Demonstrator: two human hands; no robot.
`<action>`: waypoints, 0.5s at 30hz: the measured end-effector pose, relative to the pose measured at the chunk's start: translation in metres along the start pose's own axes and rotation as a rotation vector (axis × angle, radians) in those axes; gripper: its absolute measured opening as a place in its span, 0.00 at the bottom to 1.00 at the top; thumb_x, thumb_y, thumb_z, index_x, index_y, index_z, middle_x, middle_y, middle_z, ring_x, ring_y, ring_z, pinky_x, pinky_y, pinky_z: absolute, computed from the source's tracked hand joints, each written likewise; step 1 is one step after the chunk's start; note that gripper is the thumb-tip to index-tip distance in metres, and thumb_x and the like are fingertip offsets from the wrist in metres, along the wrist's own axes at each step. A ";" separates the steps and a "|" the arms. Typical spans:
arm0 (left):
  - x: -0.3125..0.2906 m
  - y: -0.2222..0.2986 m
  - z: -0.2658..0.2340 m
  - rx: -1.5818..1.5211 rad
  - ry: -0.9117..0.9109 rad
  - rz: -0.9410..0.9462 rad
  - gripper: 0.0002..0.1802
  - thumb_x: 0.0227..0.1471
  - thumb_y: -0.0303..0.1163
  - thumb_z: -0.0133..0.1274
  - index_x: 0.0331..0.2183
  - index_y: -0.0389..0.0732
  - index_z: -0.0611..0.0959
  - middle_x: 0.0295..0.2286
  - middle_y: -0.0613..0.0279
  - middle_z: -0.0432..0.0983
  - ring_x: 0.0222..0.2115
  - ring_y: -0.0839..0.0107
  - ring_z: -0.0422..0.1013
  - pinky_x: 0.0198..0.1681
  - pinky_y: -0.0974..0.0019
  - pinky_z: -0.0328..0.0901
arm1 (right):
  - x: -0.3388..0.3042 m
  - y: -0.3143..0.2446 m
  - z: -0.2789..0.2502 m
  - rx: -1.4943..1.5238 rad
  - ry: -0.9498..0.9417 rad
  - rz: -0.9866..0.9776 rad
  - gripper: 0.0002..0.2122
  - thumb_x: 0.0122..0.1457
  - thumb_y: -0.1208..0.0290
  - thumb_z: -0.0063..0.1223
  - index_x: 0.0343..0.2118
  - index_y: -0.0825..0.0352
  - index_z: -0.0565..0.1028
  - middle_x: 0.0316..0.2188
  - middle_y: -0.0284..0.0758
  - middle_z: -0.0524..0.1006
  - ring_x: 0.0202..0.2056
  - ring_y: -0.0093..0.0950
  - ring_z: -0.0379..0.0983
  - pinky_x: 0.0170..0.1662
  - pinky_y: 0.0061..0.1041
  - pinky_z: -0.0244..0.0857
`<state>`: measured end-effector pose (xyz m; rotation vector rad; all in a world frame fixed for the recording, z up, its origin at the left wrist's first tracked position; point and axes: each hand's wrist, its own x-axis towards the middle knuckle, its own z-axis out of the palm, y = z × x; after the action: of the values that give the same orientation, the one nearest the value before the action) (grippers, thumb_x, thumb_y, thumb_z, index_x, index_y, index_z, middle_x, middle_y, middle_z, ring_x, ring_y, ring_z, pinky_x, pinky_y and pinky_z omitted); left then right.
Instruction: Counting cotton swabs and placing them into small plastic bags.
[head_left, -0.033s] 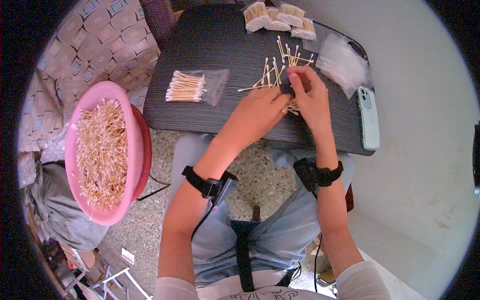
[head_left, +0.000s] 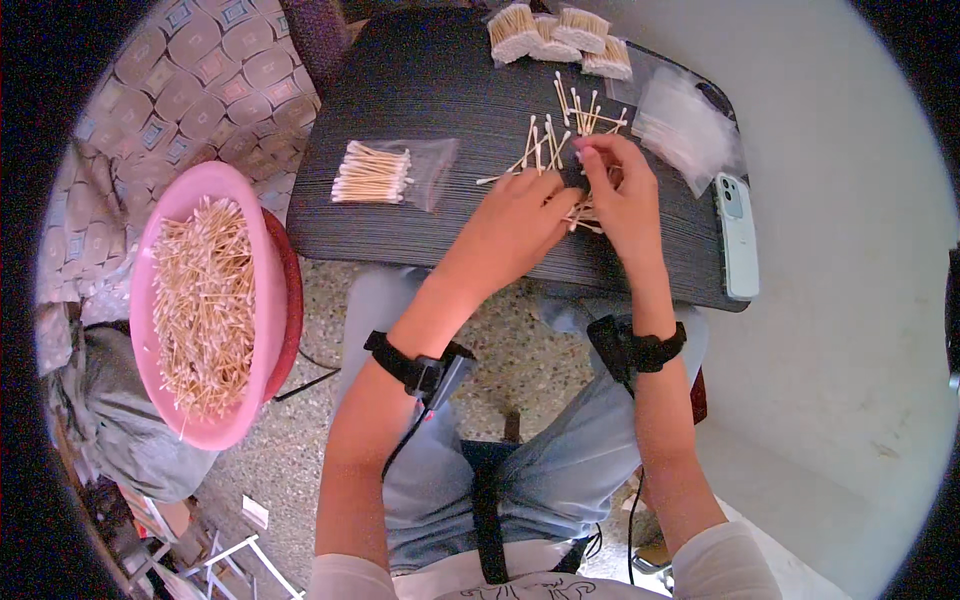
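Over the right part of the dark table, my two hands work close together among loose cotton swabs (head_left: 540, 140). My left hand (head_left: 515, 215) is curled, back upward, around a bunch of cotton swabs (head_left: 584, 218) whose white tips stick out between the hands. My right hand (head_left: 625, 190) has its thumb and forefinger closed in a pinch, with a cotton swab's white tip seeming to show at the fingertips. The left fingertips are partly hidden. To the left of my hands, a clear plastic bag (head_left: 433, 175) lies beneath or around a neat row of cotton swabs (head_left: 370, 174).
Filled bags of swabs (head_left: 550, 38) sit at the table's far edge. A stack of clear bags (head_left: 690, 125) and a pale phone (head_left: 737, 235) lie on the right. A pink basin (head_left: 147, 300) heaped with swabs stands at left. The wall (head_left: 840, 250) borders the right side.
The swab tips showing between my hands have shifted slightly. Both hands stay in nearly the same place.
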<state>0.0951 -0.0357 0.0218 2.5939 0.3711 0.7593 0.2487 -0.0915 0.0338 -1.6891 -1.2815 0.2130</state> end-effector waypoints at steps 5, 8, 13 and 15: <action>0.007 -0.010 0.004 0.141 0.015 0.019 0.16 0.46 0.30 0.55 0.40 0.40 0.77 0.35 0.59 0.69 0.40 0.58 0.65 0.44 0.58 0.62 | -0.001 0.004 0.000 -0.225 0.011 0.023 0.06 0.57 0.72 0.49 0.33 0.69 0.73 0.30 0.43 0.74 0.34 0.41 0.71 0.38 0.37 0.65; 0.017 -0.020 0.007 0.137 0.065 0.076 0.17 0.44 0.30 0.55 0.40 0.42 0.77 0.37 0.58 0.69 0.41 0.57 0.65 0.45 0.57 0.62 | 0.002 0.005 0.007 -0.240 0.018 -0.025 0.05 0.57 0.74 0.48 0.33 0.69 0.73 0.30 0.44 0.73 0.35 0.43 0.71 0.38 0.39 0.65; 0.017 -0.005 -0.005 0.077 0.221 0.036 0.21 0.39 0.31 0.54 0.40 0.42 0.77 0.39 0.58 0.69 0.40 0.58 0.65 0.44 0.57 0.61 | 0.011 0.008 0.000 0.126 -0.031 0.028 0.05 0.56 0.79 0.46 0.33 0.69 0.73 0.32 0.46 0.72 0.36 0.45 0.70 0.39 0.40 0.65; 0.012 0.001 -0.013 0.088 0.279 -0.007 0.20 0.38 0.32 0.54 0.39 0.42 0.77 0.38 0.59 0.69 0.39 0.59 0.65 0.43 0.57 0.60 | 0.009 0.008 -0.007 -0.155 0.072 -0.065 0.06 0.55 0.81 0.45 0.34 0.69 0.74 0.33 0.46 0.72 0.35 0.46 0.70 0.39 0.40 0.65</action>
<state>0.0982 -0.0285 0.0376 2.5682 0.5054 1.1302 0.2619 -0.0881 0.0350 -1.7655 -1.3252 0.0146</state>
